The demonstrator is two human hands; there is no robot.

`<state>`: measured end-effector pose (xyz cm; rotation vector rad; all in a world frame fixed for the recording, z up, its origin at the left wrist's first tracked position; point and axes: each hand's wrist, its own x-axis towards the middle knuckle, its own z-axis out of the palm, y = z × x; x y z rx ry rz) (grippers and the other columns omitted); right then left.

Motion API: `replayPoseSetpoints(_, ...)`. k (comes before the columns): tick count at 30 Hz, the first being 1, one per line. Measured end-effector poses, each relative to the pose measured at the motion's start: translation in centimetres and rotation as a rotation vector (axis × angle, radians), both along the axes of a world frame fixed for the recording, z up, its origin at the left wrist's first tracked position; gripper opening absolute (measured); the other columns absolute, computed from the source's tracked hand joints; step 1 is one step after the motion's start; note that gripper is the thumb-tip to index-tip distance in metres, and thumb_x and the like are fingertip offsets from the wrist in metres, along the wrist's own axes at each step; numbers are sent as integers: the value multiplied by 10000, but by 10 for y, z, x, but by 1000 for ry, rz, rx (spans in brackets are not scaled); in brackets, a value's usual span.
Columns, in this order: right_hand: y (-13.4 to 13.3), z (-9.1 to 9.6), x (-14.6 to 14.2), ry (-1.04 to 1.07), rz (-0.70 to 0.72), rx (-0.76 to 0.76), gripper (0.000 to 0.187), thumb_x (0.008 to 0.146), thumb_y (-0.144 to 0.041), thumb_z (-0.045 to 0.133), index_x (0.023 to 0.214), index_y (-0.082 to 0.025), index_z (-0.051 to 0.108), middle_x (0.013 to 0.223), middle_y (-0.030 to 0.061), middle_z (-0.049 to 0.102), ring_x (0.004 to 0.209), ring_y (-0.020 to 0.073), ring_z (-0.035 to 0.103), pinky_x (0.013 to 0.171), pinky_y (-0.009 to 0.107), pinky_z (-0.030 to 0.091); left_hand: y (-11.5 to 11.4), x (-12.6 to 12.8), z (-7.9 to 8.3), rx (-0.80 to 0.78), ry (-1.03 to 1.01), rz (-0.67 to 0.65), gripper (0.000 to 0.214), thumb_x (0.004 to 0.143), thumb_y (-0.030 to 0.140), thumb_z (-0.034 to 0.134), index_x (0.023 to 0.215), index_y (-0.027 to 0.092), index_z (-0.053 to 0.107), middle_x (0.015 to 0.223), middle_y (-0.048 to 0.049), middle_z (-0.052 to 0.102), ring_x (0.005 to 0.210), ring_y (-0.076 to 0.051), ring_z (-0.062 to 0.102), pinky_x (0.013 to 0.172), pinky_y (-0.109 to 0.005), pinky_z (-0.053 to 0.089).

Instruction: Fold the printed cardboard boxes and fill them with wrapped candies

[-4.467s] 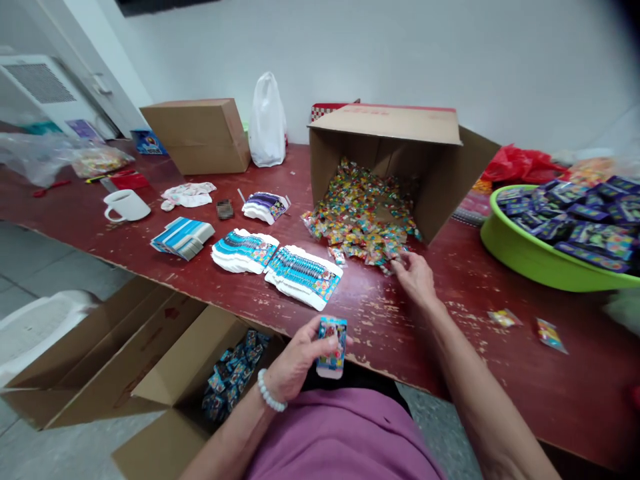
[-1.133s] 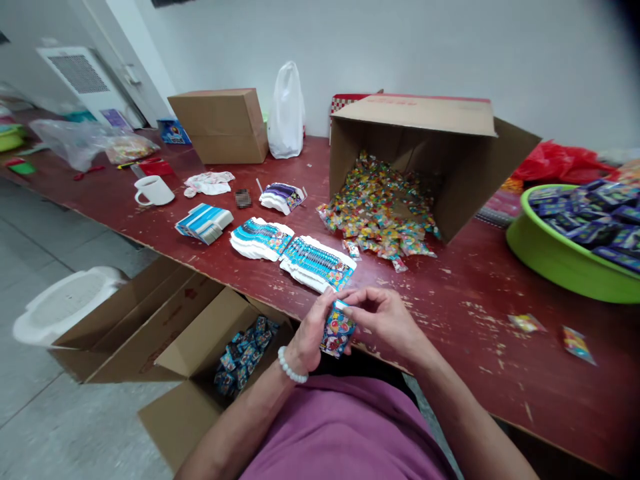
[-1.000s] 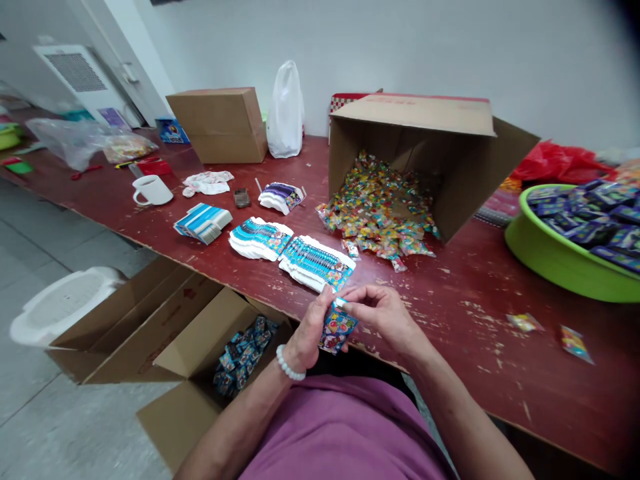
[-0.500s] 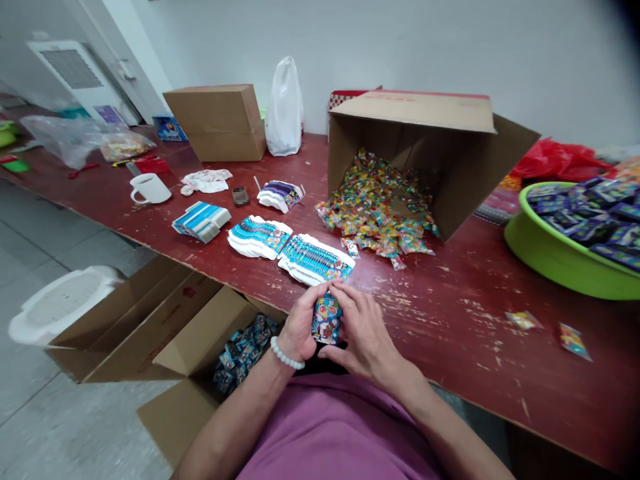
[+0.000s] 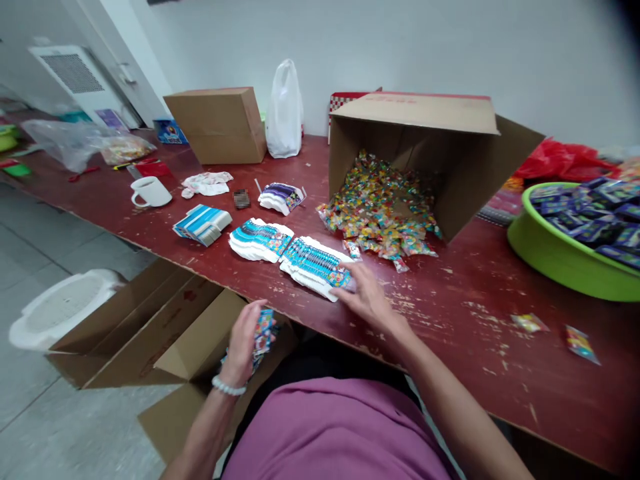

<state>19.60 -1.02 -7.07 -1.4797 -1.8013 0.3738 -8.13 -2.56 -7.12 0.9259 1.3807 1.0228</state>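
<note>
My left hand (image 5: 244, 343), with a pale bead bracelet at the wrist, is over the open carton below the table edge. Its fingers are curled round a small blue printed box (image 5: 263, 325); more blue boxes lie beneath, partly hidden by the hand. On the table, my right hand (image 5: 369, 299) has thumb and fingers around the near right end of a fanned row of flat blue-and-white printed boxes (image 5: 313, 263). A second fanned row (image 5: 261, 239) adjoins it on the left. Small wrapped candies (image 5: 383, 217) spill from a cardboard box (image 5: 463, 167) lying on its side.
A stack of flat blue-and-white boxes (image 5: 203, 224) lies left, near a white mug (image 5: 151, 192). Purple flat boxes (image 5: 280, 198) sit farther back. To the right stands a green basin (image 5: 565, 260) of purple packets. Two loose candy packets (image 5: 530, 323) rest near it.
My hands have parted. The left has carried the small blue box left and down over the open carton; the right has moved forward onto the fanned row.
</note>
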Motion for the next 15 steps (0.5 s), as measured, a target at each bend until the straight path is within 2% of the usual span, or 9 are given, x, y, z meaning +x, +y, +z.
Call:
replayPoseSetpoints(1,10,-6,11,-33,-79,-30,593,826,-498,667,1307,-184,521,1237,157,573,1142,327,539,965,473,433,1,-20,-6,24,137,48,576,766,613,623,1162,195,603,970,-58,687,805,-209,677,678,-304,533)
replayPoseSetpoints(3,25,-17,28,-100,-153,-107,673,790,-491,703,1327,-138,505,1225,183,573,1127,340,539,949,458,434,3,-55,-19,28,394,123,626,735,615,646,1205,204,597,1091,-83,667,1036,-262,631,865,-365,501)
replayPoseSetpoints(5,33,-24,35,-178,-212,-189,766,755,-520,723,1361,-123,474,1256,199,548,1134,355,520,933,451,431,3,-78,-27,5,455,128,659,723,604,653,1238,201,577,1147,-92,649,1114,-275,592,960,-398,450)
replayPoseSetpoints(7,36,-28,35,-240,-277,-268,783,732,-578,715,1356,-165,487,1299,189,513,1139,369,496,895,449,434,2,-85,-27,-8,428,122,653,718,595,653,1226,190,583,1139,-89,647,1098,-269,593,978,-404,434)
replayPoseSetpoints(10,37,-29,32,-211,-339,-341,685,668,-621,737,1201,-214,599,1264,158,510,1126,364,483,850,428,432,5,-67,-17,57,363,106,609,714,564,670,1174,170,607,1081,-83,656,1026,-245,605,948,-382,447)
replayPoseSetpoints(13,39,-29,31,83,-389,-327,611,514,-527,842,988,-198,640,1121,126,556,1082,344,500,857,415,414,11,-29,-2,194,277,11,519,762,494,661,1160,164,613,1078,-85,661,997,-218,609,916,-345,461)
replayPoseSetpoints(15,40,-29,32,288,-395,-314,531,482,-480,845,871,-200,617,1003,88,592,997,308,538,838,401,416,16,-1,6,278,256,-72,447,797,445,645,1147,168,619,1082,-86,667,992,-208,613,911,-333,465)
